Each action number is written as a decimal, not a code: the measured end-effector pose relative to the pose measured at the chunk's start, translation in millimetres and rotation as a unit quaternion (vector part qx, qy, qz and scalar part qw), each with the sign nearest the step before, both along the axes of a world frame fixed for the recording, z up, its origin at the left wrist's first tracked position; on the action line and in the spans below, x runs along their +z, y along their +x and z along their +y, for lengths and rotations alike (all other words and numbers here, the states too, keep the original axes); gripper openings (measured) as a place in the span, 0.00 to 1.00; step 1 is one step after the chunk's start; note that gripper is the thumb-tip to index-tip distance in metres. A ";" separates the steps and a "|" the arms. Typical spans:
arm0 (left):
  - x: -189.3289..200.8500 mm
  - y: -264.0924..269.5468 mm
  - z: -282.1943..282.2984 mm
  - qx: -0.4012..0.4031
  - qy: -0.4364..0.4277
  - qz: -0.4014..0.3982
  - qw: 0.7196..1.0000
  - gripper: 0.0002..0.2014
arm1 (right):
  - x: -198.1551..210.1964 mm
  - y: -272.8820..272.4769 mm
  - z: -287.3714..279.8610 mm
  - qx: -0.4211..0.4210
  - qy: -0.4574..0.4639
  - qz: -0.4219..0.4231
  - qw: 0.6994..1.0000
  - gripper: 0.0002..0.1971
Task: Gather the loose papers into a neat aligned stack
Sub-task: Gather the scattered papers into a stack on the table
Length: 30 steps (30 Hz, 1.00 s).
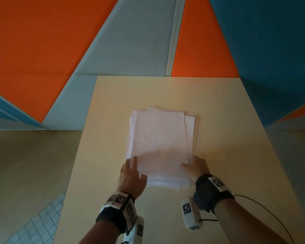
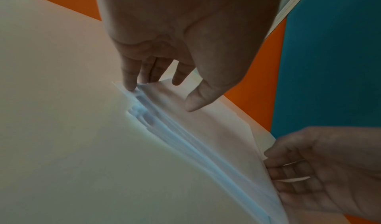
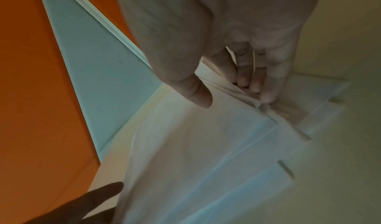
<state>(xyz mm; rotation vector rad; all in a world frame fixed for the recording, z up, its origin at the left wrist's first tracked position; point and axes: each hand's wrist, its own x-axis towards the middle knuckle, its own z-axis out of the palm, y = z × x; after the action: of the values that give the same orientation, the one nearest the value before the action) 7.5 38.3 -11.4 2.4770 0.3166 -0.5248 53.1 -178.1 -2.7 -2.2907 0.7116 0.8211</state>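
Observation:
A pile of white papers [image 1: 160, 145] lies in the middle of the beige table [image 1: 236, 155], long side running away from me. Its sheets are offset at the far right corner and along the right side. My left hand [image 1: 132, 173] lies along the pile's near left edge, fingers straight against the sheet edges [image 2: 132, 84], thumb over the top sheet. My right hand [image 1: 195, 168] is at the near right edge, thumb over the top sheet, fingertips [image 3: 257, 89] against the staggered edges of the papers [image 3: 195, 154]. Neither hand lifts the pile.
Orange, grey and blue wall panels [image 1: 42, 41] rise behind the table's far edge. Floor shows to the left [image 1: 25, 164]. Bare tabletop surrounds the pile on all sides. A thin black cable [image 1: 271, 213] trails from my right wrist band over the table.

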 end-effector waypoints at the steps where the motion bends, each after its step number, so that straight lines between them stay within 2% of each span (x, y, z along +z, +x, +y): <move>1: 1.3 -0.2 -1.4 0.003 0.002 0.002 1.000 0.37 | -0.9 -0.6 1.2 0.003 0.005 -0.004 1.000 0.30; 8: 6.3 8.4 14.9 0.037 0.017 0.026 0.999 0.33 | -2.9 9.3 -7.0 -0.005 0.002 -0.019 1.000 0.27; 12: 3.6 26.0 21.0 -0.022 0.042 0.010 0.999 0.36 | -11.9 34.9 -15.9 0.037 -0.055 -0.035 0.997 0.25; 16: 0.2 62.9 29.1 -0.059 0.049 0.002 0.997 0.37 | -4.5 67.0 -19.0 0.031 -0.058 -0.059 0.996 0.21; 20: -2.2 90.9 23.2 -0.153 0.096 0.010 0.983 0.37 | -0.8 78.6 -5.7 0.038 -0.052 -0.089 0.994 0.30; 23: -8.4 98.6 22.3 -0.148 0.092 0.035 0.984 0.38 | -6.4 77.1 1.7 0.039 -0.069 -0.108 0.991 0.36; 26: -11.9 97.8 22.6 -0.144 0.078 0.021 0.986 0.38 | -10.5 75.5 1.2 0.041 -0.055 -0.120 0.990 0.41; 30: -8.1 101.2 27.7 -0.146 0.053 0.004 0.988 0.37 | -10.8 77.9 -7.4 0.021 -0.018 -0.131 0.991 0.41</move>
<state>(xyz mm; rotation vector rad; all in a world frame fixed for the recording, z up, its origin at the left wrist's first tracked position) 108.7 66.0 -19.6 2.6420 -0.0193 -0.6528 130.9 -185.6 -13.5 -2.3931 0.5657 0.5151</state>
